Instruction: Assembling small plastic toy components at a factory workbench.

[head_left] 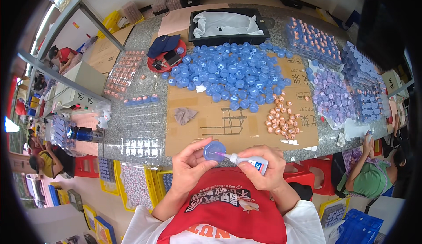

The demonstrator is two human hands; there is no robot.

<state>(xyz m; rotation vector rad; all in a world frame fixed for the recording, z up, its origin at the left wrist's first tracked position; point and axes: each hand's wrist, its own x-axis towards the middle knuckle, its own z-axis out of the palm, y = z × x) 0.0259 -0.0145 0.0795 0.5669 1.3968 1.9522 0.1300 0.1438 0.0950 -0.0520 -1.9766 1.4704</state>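
My left hand [190, 165] holds a round blue cap [214, 150] by its rim, tilted toward me, just in front of the table's near edge. My right hand [266, 167] grips a small white glue bottle [249, 162] with a blue label. The bottle's thin nozzle points left and its tip rests inside the cap. Both hands hover over my red apron. A large heap of the same blue caps [231, 74] lies on the cardboard sheet [193, 132] further out, with a smaller pile of small orange-pink pieces [281, 120] to its right.
A black bin with white plastic [226, 24] stands at the back. Clear trays of filled caps [312, 39] and purple caps [329, 96] sit right; empty clear trays [140, 132] and a grey rag [184, 114] left. A seated person in green [367, 176] works at right.
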